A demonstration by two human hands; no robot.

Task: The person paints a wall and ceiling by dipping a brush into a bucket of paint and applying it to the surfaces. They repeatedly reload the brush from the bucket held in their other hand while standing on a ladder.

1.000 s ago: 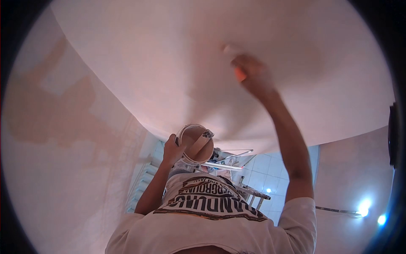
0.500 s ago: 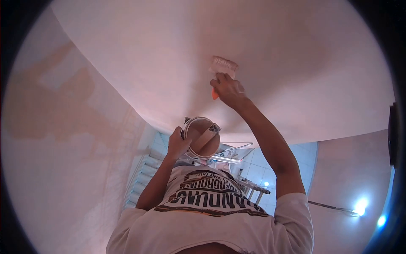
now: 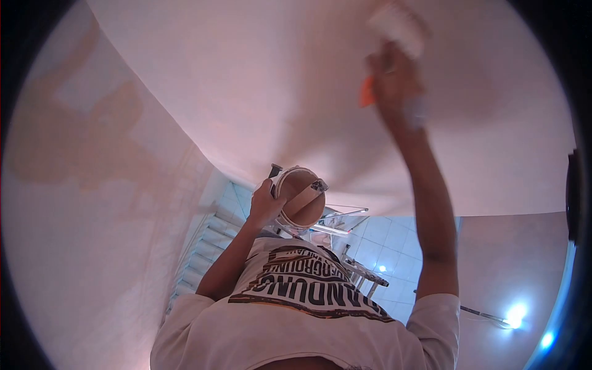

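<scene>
the right hand [image 3: 394, 80] is raised high against the pale ceiling [image 3: 259, 80], its fingers [image 3: 385, 61] wrapped shut around a paintbrush [image 3: 398, 28]; the orange handle pokes out below the fist and the wide light bristle head sits above it, at or just against the ceiling, though blur hides whether it truly touches. the left hand [image 3: 265, 203] sits lower, in front of the chest, closed around the side of a small round paint pot [image 3: 300, 198] with a strip lying across its open mouth; the pot tilts somewhat toward the camera

judging by the look of it, the brush is light and stiff in the handle, soft and springy at the bristles, so the grip belongs on the handle close under the ferrule, where the fist appears to be; wet paint could make that handle slick. the pot is likely the heavier piece and sloshy if filled, and its smooth round wall offers little to catch on, so a full wrap of the hand with the thumb over the rim suits it best, kept level to avoid spills

below, a printed white t-shirt [image 3: 308, 302], a tiled floor [image 3: 394, 240] and two bright lamps [image 3: 515, 313]
</scene>
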